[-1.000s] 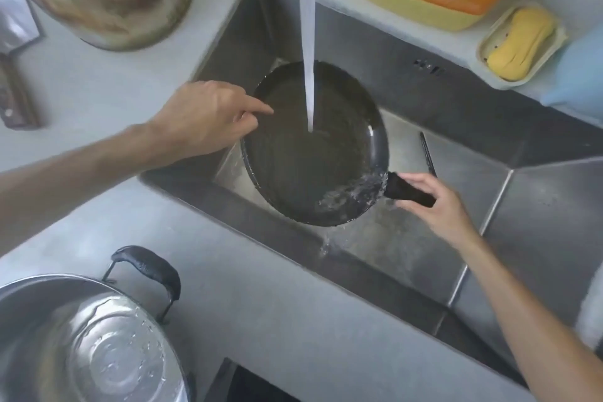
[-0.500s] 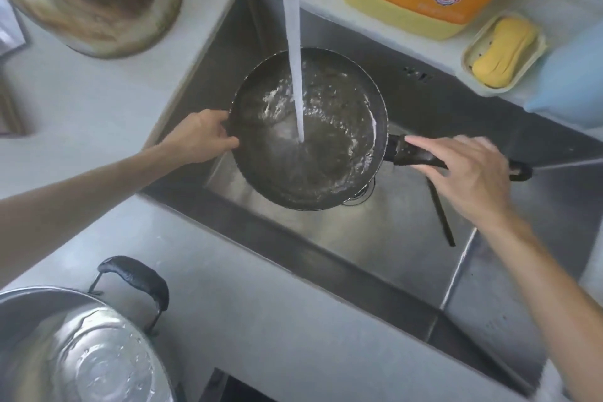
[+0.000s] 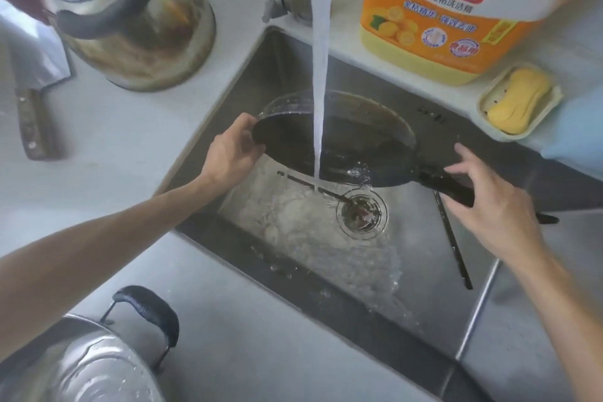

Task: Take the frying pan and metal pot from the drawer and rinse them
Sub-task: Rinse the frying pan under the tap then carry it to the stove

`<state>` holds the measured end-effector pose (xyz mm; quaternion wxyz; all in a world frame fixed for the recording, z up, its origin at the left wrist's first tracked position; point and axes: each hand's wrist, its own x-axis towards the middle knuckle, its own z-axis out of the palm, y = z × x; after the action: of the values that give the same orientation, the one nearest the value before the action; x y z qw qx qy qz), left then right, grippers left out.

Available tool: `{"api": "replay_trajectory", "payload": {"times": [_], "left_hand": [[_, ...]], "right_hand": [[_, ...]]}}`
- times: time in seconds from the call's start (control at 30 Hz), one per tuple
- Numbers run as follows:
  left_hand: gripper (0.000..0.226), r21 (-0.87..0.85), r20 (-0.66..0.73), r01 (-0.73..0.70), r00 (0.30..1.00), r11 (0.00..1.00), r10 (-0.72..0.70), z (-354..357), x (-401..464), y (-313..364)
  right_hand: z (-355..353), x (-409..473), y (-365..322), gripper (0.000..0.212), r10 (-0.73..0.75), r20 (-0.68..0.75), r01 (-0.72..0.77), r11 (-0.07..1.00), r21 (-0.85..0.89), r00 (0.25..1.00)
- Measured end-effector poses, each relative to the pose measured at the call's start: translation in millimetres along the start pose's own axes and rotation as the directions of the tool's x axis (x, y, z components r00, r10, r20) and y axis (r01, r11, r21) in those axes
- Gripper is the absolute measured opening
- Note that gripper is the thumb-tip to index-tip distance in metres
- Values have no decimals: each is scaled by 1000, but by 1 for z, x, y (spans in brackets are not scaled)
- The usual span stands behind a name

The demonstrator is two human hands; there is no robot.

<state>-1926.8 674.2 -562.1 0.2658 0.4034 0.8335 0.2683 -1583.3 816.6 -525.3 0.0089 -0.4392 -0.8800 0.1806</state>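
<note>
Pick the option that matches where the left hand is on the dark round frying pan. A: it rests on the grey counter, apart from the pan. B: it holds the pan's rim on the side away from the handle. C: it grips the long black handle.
B: the left hand holds the rim of the tilted dark round frying pan, while the right hand is at the long black handle.

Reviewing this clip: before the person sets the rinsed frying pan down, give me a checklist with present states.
1. Left hand grips frying pan rim: ok.
2. Right hand holds pan handle: ok, though fingers look partly spread.
3. Pan tilted, water draining into sink: ok.
4. Pan fully emptied: cannot tell.
5. Tap stream shut off: not ok, running.
6. Metal pot on counter, already wet inside: ok.
</note>
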Motion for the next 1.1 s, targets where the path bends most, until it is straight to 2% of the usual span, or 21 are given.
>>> {"api": "replay_trajectory", "payload": {"times": [0.07,0.13,0.17,0.23,0.3,0.37,0.43,0.57,0.67,0.7,0.77,0.87,0.9,0.97,1.0,1.1], "left_hand": [[23,-29,-71,-40,997,999,38,-2,-1,2],[34,-110,-104,-100,991,989,88,-5,0,2],[43,-137,-105,-113,990,984,99,-8,-1,2],[50,-249,-62,-111,993,962,98,-14,0,5],[38,-339,6,-66,997,938,72,-18,2,9],[39,-301,91,-52,992,952,83,-24,3,9],[47,-270,188,-22,979,963,75,-27,3,5],[36,-385,411,211,911,898,-38,-30,5,1],[39,-331,469,244,881,911,-65,-29,3,1],[39,-326,451,231,890,917,-64,-30,3,0],[35,-331,423,202,905,922,-46,-35,2,2],[41,-322,386,107,922,941,27,-52,-5,12],[43,-341,397,92,916,935,55,-59,-9,15],[44,-384,412,73,906,920,100,-72,-17,19],[45,-412,410,72,905,909,114,-75,-20,20],[51,-539,406,179,912,823,67,-74,-19,20]], "right_hand": [[-5,2,1,42,16,147,-22,999,39,989],[-11,2,-5,53,21,311,-107,959,263,950],[-11,0,-8,56,-11,347,-133,911,390,938],[-6,-4,-8,56,-62,310,-112,850,515,949],[-3,-7,-7,44,-68,271,-91,840,534,960],[2,-9,0,55,-63,213,-54,863,502,975],[5,-11,7,59,-51,153,-16,914,406,987],[10,-13,9,46,-113,-3,112,979,168,994],[18,-14,7,49,-215,-8,214,968,130,977],[21,-16,5,48,-228,-5,226,962,156,974],[27,-17,1,40,-173,33,158,950,269,984],[46,-19,-1,63,-57,133,1,922,387,989],[54,-18,-1,65,-45,163,-27,911,412,986],[66,-17,-5,52,-55,233,-74,858,509,971],[70,-16,-6,45,-64,275,-103,827,553,959],[79,-12,-6,48,-132,356,-106,811,575,925]]}}
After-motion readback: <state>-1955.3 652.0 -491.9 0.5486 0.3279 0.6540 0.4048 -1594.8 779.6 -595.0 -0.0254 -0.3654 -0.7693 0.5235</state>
